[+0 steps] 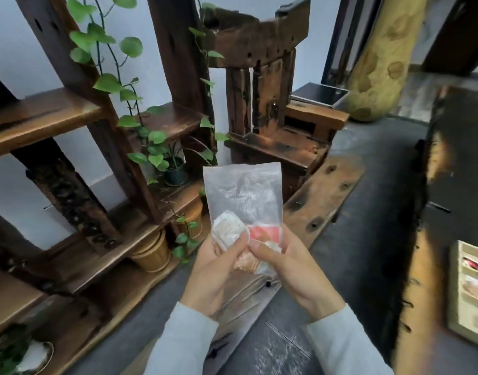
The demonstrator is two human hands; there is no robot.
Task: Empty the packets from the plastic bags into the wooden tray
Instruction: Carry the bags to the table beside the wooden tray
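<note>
Plastic bag [243,196], clear and crinkled, held upright between both hands above grey floor [367,212].

Left hand [219,272] closed on bag's lower left corner, thumb pressed over pale rounded packet [228,231] inside; right hand [292,269] pinching lower right corner, thumb across film beside red packet [265,232]. Orange-tan packet [246,262] low in bag between the two thumbs. Upper half of bag flat, slack, see-through, rectangular. Light grey sleeves [348,345] on both wrists. Wooden tray [454,288], pale with straight dividers, at far right on dark rough-edged tabletop [459,163], well apart from bag; compartments holding several packets, one red, rest too blurred to tell. Dark weathered wooden shelf [70,131] at left, glossy green vine [108,82] trailing down it, ribbed tan pots [151,253] on lowest board.
</note>
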